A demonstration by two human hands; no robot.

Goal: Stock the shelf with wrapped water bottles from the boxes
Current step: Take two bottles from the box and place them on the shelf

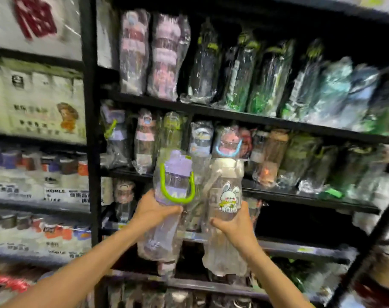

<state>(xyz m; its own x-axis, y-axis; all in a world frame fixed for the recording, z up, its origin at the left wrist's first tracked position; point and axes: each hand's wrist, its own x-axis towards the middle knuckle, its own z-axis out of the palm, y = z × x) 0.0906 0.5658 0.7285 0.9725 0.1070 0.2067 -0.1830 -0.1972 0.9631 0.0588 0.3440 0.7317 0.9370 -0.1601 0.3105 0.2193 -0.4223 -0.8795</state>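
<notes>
Shelf (278, 122): black rack, standing in front, carrying rows of wrapped bottles; dark gap showing at the lower right tier.
Step in hand: carrying two wrapped bottles up to the rack, one per hand; judging placement not yet done.
Next move: likely calling for an open slot and setting each bottle down upright.
Purple-lid bottle (167, 210): held in air before the middle tiers, long axis near vertical, lid pointing up, green strap looping down.
Rabbit bottle (227, 218): just beside it, upright, lid up.
Left hand (152, 211): grip wrapping the purple-lid bottle's midsection.
Right hand (234, 227): grip curling round the rabbit bottle.
</notes>
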